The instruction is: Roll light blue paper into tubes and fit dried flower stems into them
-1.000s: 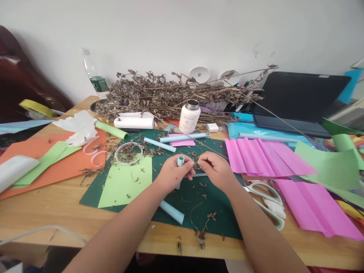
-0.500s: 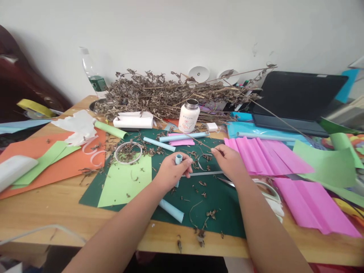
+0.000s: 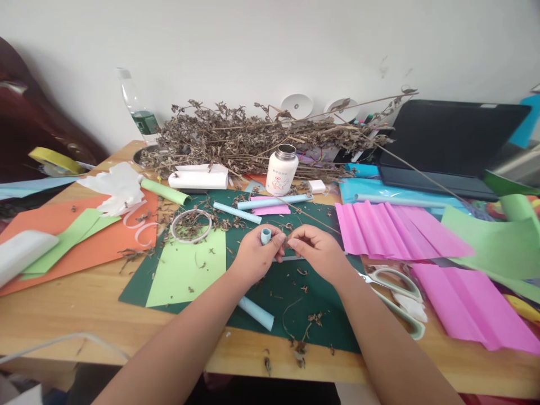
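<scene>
My left hand (image 3: 259,254) is closed around a rolled light-blue paper tube (image 3: 265,235), which stands roughly upright with its open end up. My right hand (image 3: 316,250) is pinched, its fingertips close against the left fingertips; what lies between them is too small to make out. Under both hands is a dark green cutting mat (image 3: 312,326) strewn with dry leaf bits. A pale narrow strip (image 3: 291,258) shows below the fingers. Beyond the hands lies a dry stem (image 3: 310,215), and another blue tube (image 3: 256,313) rests by the left forearm.
Scissors (image 3: 394,284) lie right of my right wrist, near pink crepe paper (image 3: 379,230). A white bottle (image 3: 282,171) stands open before a heap of dried stems (image 3: 236,135). At left are a tape ring (image 3: 172,228) and green paper (image 3: 185,281); a laptop (image 3: 455,140) sits back right.
My right hand has moved left and down to meet the left fingertips, uncovering more of the scissors and the dry stem. My left hand keeps the blue tube in nearly the same place.
</scene>
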A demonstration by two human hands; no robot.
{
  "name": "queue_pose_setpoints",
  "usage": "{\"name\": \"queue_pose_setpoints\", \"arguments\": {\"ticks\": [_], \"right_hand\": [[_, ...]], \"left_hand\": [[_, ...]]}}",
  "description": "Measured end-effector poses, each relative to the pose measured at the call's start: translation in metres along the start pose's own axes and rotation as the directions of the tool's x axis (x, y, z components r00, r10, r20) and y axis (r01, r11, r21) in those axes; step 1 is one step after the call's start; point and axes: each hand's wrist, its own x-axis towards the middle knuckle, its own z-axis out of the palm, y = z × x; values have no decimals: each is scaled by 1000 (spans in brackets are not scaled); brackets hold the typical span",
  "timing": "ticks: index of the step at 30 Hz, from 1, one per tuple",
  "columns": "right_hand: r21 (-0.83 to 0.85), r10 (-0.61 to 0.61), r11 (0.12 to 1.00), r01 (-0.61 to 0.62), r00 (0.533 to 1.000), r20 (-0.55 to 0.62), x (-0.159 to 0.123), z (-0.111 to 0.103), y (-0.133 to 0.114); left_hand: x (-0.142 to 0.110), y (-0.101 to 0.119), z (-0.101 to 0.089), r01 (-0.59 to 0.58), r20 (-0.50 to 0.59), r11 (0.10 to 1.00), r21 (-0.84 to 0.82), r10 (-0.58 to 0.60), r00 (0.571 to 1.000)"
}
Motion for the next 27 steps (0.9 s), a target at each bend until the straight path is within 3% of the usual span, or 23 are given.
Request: {"name": "queue_pose_setpoints", "arguments": {"ticks": [5, 16, 27], "right_hand": [[-49, 24, 998, -26, 999, -38, 1, 3, -2], [-129, -107, 987, 98, 993, -57, 0, 3, -3], [-174, -219, 964, 201, 972, -91, -2, -1, -3]], "left_hand": [[-2, 2, 2, -25, 5, 999, -28, 25, 1000], [-1, 4, 1, -11, -11, 1000, -21, 11, 1000], [0, 1, -2, -15, 71, 999, 30, 13, 997]]}}
